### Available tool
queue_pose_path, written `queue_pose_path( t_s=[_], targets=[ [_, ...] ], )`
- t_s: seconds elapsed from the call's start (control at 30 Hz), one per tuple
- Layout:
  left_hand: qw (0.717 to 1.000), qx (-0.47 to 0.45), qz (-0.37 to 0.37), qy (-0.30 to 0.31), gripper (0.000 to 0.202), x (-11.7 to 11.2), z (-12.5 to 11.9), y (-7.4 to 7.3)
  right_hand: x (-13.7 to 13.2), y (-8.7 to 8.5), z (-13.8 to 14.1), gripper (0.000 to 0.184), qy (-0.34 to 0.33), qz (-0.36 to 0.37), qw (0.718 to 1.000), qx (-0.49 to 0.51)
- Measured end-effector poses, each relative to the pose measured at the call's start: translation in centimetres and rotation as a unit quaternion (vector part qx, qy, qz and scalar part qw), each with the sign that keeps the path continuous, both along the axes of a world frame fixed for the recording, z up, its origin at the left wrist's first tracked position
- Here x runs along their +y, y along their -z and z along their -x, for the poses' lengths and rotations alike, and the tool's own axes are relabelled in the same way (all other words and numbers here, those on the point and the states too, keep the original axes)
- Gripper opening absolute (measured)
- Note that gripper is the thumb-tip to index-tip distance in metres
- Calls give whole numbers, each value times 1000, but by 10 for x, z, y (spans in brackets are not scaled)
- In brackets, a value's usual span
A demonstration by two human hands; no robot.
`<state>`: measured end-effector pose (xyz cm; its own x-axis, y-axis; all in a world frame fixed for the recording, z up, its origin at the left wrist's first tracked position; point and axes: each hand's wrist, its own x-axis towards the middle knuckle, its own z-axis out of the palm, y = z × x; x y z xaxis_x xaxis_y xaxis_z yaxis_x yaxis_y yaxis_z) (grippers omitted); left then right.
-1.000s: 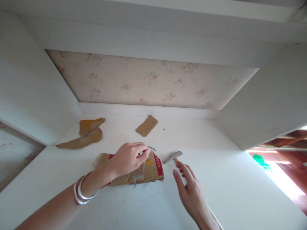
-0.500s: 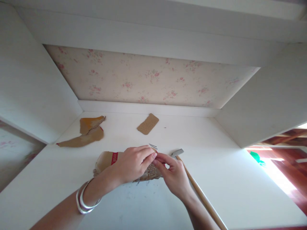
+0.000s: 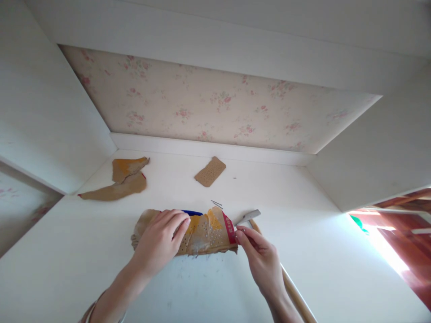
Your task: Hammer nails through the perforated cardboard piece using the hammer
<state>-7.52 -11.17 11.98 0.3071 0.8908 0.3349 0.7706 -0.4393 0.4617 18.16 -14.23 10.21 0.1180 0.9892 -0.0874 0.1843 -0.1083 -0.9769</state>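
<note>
A torn brown paper packet [image 3: 205, 233] with yellow, red and blue print and rows of small holes lies on the white shelf [image 3: 336, 264]. My left hand [image 3: 161, 240] rests flat on its left half, fingers together. My right hand [image 3: 257, 251] pinches the packet's right red edge. Just beyond that hand lies a hammer [image 3: 248, 217], its metal head pointing left and its wooden handle [image 3: 296, 294] running toward me under my wrist. A few thin nails [image 3: 216, 204] lie just behind the packet.
Torn brown paper scraps [image 3: 121, 181] lie at the back left. A small perforated brown card [image 3: 210, 171] sits near the rear wall with floral wallpaper [image 3: 215, 103]. White side panels close in left and right. A sunlit red floor [image 3: 404, 242] shows past the right edge.
My hands have drawn apart: the left slid left onto the packet, the right moved to its right edge. The packet now lies spread out, showing its yellow and blue print.
</note>
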Motion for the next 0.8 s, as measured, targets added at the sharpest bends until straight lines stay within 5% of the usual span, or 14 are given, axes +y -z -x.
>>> queue_pose_path(
  t_s=[0.13,0.4,0.8],
  targets=[
    [999,17,-34,-7,12,-10,0,-1,2,4,7,31,40,-18,999,-17],
    [1000,11,-9,21,13,-35,-19,1,12,-8,24,17,-46,-125,974,-183],
    [998,31,-26,51,22,-49,-34,14,37,-17,36,10,-93,-156,956,-230]
  ],
)
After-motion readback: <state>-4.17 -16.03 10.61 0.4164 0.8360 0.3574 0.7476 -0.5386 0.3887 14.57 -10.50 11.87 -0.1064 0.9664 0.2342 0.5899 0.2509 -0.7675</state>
